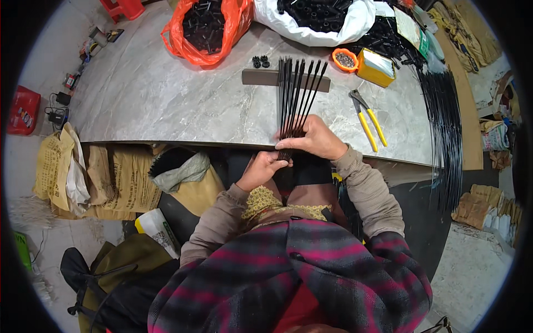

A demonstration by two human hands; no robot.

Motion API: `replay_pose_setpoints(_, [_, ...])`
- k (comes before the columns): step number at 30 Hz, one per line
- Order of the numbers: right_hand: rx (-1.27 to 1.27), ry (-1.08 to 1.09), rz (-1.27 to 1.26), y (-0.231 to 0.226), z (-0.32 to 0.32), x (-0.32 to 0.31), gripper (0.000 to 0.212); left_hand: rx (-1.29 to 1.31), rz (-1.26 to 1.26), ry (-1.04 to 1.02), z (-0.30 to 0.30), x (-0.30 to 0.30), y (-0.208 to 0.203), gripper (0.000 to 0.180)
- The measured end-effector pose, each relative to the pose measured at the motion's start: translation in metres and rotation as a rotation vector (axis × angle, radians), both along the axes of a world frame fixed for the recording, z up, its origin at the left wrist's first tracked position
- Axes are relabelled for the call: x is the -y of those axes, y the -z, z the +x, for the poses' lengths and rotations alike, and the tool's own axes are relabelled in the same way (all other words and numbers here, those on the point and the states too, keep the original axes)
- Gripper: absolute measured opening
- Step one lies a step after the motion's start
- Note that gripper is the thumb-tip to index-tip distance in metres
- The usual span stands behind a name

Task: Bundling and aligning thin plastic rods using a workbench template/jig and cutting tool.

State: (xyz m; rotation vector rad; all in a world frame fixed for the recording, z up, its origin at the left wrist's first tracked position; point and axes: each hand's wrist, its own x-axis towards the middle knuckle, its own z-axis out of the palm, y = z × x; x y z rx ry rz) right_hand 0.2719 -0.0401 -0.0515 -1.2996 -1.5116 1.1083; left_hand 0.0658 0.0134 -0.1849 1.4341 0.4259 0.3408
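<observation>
A bundle of thin black rods (288, 105) fans out over the table's front edge, its tips resting across a grey-brown bar (261, 77). My right hand (317, 140) grips the bundle near its lower part, thumb laid across the rods. Just below, my left hand (261, 170) is closed around the lower end, which is partly hidden by the fingers. Beyond the bar stand several small black caps (261, 61). To the right of my right hand lie cutting pliers (367, 119) with yellow handles.
On the grey marbled table (166, 94) stand a red bag (236, 25) and a white bag (363, 19), both of black plastic parts. An orange dish (345, 60) of small metal pieces sits beside a yellow box (376, 67). Long black rods (444, 122) overhang the right edge.
</observation>
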Motion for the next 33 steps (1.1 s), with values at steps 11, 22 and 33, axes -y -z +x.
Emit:
replay_pose_setpoints(11, [0.132,0.053,0.280,0.016,-0.014,0.008,0.018,-0.373,0.888,0.048,-0.023,-0.012,-0.054,0.035])
replay_pose_setpoints(22, [0.069,0.023,0.163,0.010,-0.014,0.007,0.021,0.321,0.048,-0.060,0.039,-0.054,-0.231,0.035])
replay_pose_setpoints(33, [0.045,0.003,0.052,0.005,-0.009,0.003,0.026,0.299,-0.003,0.033,0.044,-0.052,-0.258,0.028])
